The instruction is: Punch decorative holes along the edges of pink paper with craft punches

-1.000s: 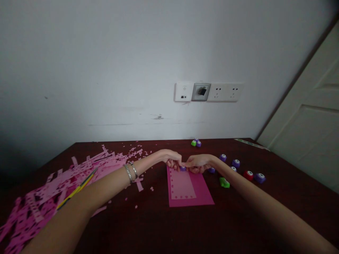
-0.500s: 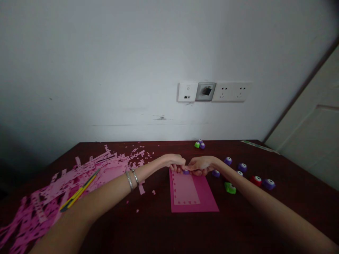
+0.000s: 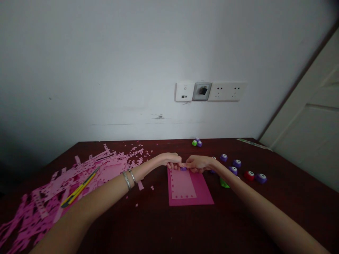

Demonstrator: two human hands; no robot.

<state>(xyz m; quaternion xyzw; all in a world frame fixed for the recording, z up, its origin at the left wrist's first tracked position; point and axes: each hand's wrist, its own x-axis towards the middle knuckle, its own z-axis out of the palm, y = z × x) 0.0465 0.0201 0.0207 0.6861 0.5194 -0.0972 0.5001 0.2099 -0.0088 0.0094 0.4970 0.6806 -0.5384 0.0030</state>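
A dark pink sheet [image 3: 201, 190] lies on the dark wooden table [image 3: 169, 222] with a lighter pink card [image 3: 182, 183] on top; the card has small holes punched along its edges. At the card's far edge sits a small purple paper punch [image 3: 183, 169]. My left hand [image 3: 173, 161] and my right hand [image 3: 196, 163] meet over it, fingers curled and pressed onto the punch from both sides. Two bracelets [image 3: 129, 177] are on my left wrist.
Pink paper strips and scraps [image 3: 66, 187] cover the table's left side, with a yellow utility knife [image 3: 79, 188] on them. Several purple punches [image 3: 235, 163], a red one [image 3: 249, 175] and green ones [image 3: 194, 143] lie to the right. Wall sockets [image 3: 209, 91] are behind; a door [image 3: 309, 123] stands right.
Both hands stay pressed on the purple punch at the card's far edge. Only the view shifts slightly; nothing else moves.
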